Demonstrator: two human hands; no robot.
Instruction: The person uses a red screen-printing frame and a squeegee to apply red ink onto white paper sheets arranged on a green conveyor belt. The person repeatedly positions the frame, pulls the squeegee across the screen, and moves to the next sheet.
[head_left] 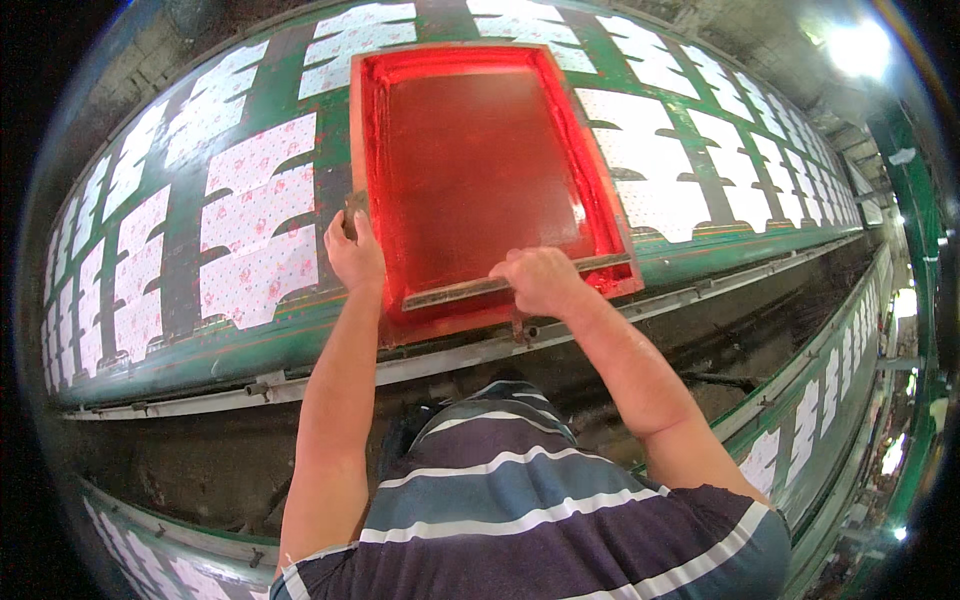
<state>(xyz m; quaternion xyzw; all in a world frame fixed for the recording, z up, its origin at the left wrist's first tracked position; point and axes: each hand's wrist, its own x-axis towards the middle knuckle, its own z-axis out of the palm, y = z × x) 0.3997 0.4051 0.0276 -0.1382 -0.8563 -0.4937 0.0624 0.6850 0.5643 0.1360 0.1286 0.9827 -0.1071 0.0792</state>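
A screen printing frame with a red-stained mesh and wet red ink along its inner edges lies on the long green table in front of me. My right hand is closed around a long, thin squeegee, which lies across the near end of the screen, slightly tilted. My left hand is at the frame's left edge, its fingers curled on a small dark block at that edge. White fabric pieces with a small red floral print lie left of the frame.
Plain white fabric pieces lie to the right of the frame, with more rows behind. A metal rail runs along the table's near edge. Another green table with white pieces stands at the lower right. A bright lamp shines at upper right.
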